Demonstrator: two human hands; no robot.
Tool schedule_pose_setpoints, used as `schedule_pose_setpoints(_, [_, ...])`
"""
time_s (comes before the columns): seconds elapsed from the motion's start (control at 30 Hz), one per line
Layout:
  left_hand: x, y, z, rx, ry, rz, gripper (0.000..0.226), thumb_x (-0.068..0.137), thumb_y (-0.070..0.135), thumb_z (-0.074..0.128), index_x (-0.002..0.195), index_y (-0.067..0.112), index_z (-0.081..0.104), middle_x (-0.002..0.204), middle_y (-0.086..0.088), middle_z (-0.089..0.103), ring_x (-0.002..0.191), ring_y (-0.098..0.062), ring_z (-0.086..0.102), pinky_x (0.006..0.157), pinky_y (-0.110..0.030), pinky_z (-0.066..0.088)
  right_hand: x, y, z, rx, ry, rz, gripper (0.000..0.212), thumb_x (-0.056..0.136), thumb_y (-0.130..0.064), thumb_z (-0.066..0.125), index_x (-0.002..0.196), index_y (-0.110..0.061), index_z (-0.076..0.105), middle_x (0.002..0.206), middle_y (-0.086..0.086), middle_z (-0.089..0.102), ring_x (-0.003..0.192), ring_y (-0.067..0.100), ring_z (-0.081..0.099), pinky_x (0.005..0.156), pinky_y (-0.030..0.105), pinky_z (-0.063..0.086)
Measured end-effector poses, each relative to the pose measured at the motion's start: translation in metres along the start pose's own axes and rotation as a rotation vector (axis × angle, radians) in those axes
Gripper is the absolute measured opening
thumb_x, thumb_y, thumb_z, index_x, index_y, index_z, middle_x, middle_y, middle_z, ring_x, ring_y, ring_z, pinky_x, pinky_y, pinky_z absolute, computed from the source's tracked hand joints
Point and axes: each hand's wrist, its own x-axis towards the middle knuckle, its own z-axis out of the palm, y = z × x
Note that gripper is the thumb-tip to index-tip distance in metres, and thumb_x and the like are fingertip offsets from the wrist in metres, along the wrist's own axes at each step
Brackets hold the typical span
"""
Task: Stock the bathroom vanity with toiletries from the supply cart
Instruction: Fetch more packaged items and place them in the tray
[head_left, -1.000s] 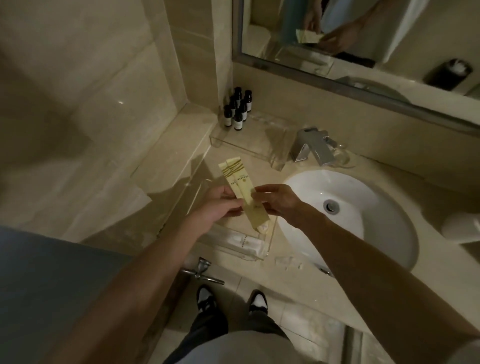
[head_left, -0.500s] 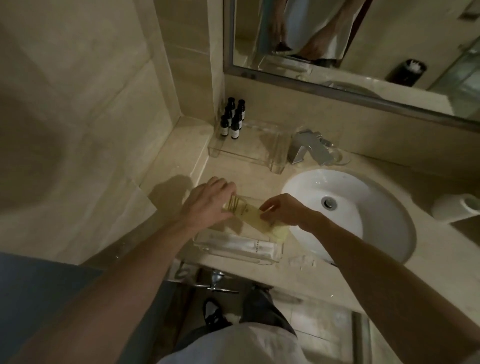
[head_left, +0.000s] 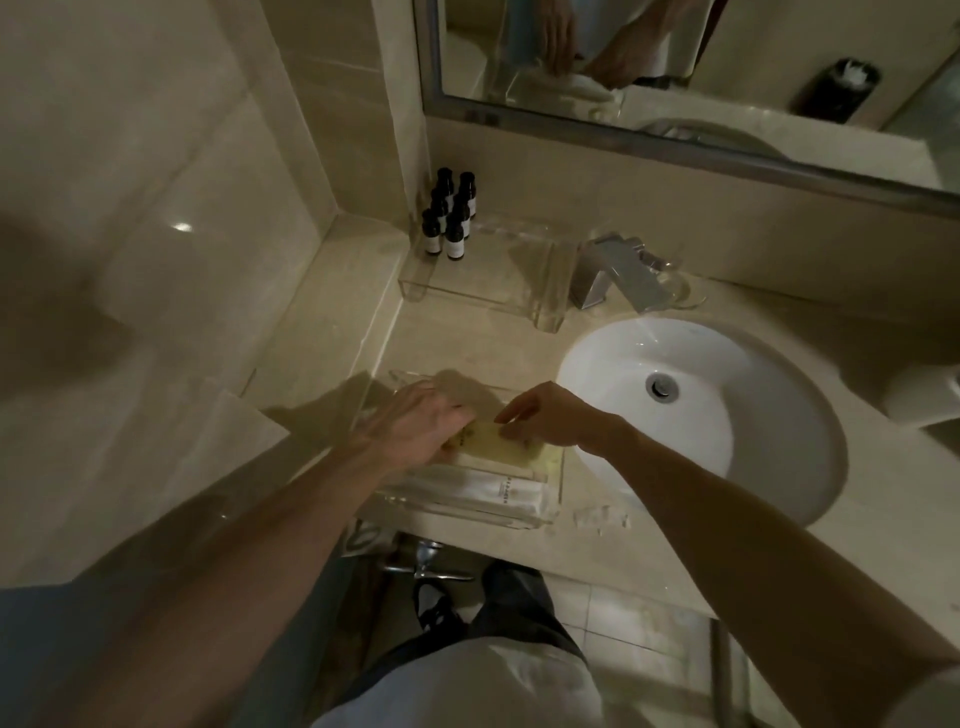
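Two hands work over the clear front tray (head_left: 559, 488), which sits on the vanity countertop (head_left: 467, 348) just left of the white sink (head_left: 753, 415). The yellow packet (head_left: 519, 451) lies flat and slightly angled inside this tray, between both hands and just behind a row of white packets (head_left: 493, 486) that fills the tray's near side. The right hand (head_left: 550, 421) has its fingers curled downward, with the fingertips pinching the packet's far edge near the middle. The left hand (head_left: 421, 426) covers the packet's left end; its fingers are blurred, so it cannot be told whether they grip or only press. A second clear tray (head_left: 488, 293) stands at the back of the countertop against the wall, beside the chrome faucet (head_left: 618, 278), and carries six dark bottles (head_left: 449, 218) upright in two rows at its left end. A framed mirror (head_left: 727, 62) above reflects both forearms.
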Motion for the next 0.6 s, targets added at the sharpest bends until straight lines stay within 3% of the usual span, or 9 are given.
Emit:
schedule_pose_setpoints(0.13, [0.0,-0.008,0.002,-0.021,-0.017,-0.082,0.017,0.093,0.038,0.059,0.107,0.028,0.061,0.089,0.002,0.063,0.079,-0.018,0.06,0.075,-0.037,0.05,0.008,-0.007,0.011,-0.266,0.034,-0.074,0.028,0.088,-0.03,0.075,0.116,-0.024,0.073,0.103,-0.006,0.072,0.082,0.009,0.067,0.068,0.021,0.053])
schedule_pose_setpoints(0.23, [0.0,-0.014,0.008,-0.113,-0.074,-0.091,0.025,0.091,0.037,0.045,0.101,0.026,0.065,0.085,0.003,0.064,0.07,-0.009,0.06,0.071,-0.036,0.056,0.01,-0.009,0.018,-0.529,0.106,-0.18,0.047,0.087,-0.037,0.076,0.13,-0.029,0.059,0.12,-0.004,0.068,0.101,0.017,0.065,0.086,0.032,0.053])
schedule_pose_setpoints(0.27, [0.001,-0.016,0.011,-0.127,-0.066,-0.134,0.019,0.092,0.03,0.051,0.105,0.03,0.065,0.083,0.006,0.065,0.069,-0.006,0.061,0.068,-0.035,0.059,0.01,-0.007,0.02,-0.595,0.126,-0.214,0.051,0.087,-0.037,0.075,0.133,-0.029,0.055,0.122,-0.003,0.066,0.106,0.019,0.063,0.089,0.034,0.051])
schedule_pose_setpoints(0.33, [0.004,-0.027,0.022,-0.169,-0.076,-0.23,0.034,0.089,0.017,0.065,0.112,0.041,0.062,0.085,0.009,0.066,0.071,-0.007,0.064,0.067,-0.034,0.061,0.008,-0.005,0.024,-0.732,0.156,-0.297,0.053,0.089,-0.034,0.071,0.137,-0.025,0.05,0.123,0.001,0.065,0.106,0.022,0.061,0.09,0.035,0.051])
schedule_pose_setpoints(0.43, [0.0,-0.037,0.029,-0.175,-0.117,-0.252,0.045,0.086,0.027,0.069,0.119,0.051,0.052,0.106,0.006,0.065,0.088,-0.015,0.064,0.078,-0.039,0.059,0.007,0.005,0.035,-0.8,0.184,-0.392,0.05,0.091,-0.027,0.065,0.135,-0.018,0.045,0.114,0.007,0.066,0.096,0.026,0.063,0.082,0.039,0.055])
schedule_pose_setpoints(0.53, [-0.003,-0.039,0.024,0.024,-0.113,-0.16,0.045,0.093,0.044,0.059,0.136,0.033,0.053,0.121,0.002,0.066,0.105,-0.023,0.064,0.089,-0.042,0.054,0.008,0.009,0.047,-0.752,0.194,-0.372,0.043,0.091,-0.021,0.063,0.13,-0.017,0.043,0.107,0.009,0.066,0.087,0.025,0.061,0.075,0.04,0.056])
schedule_pose_setpoints(0.6, [-0.002,-0.042,0.029,0.081,-0.092,-0.119,0.042,0.097,0.041,0.056,0.135,0.025,0.056,0.118,0.0,0.068,0.103,-0.024,0.066,0.087,-0.042,0.054,0.011,0.012,0.054,-0.731,0.222,-0.356,0.039,0.091,-0.019,0.062,0.126,-0.016,0.045,0.104,0.01,0.066,0.085,0.025,0.059,0.075,0.042,0.056])
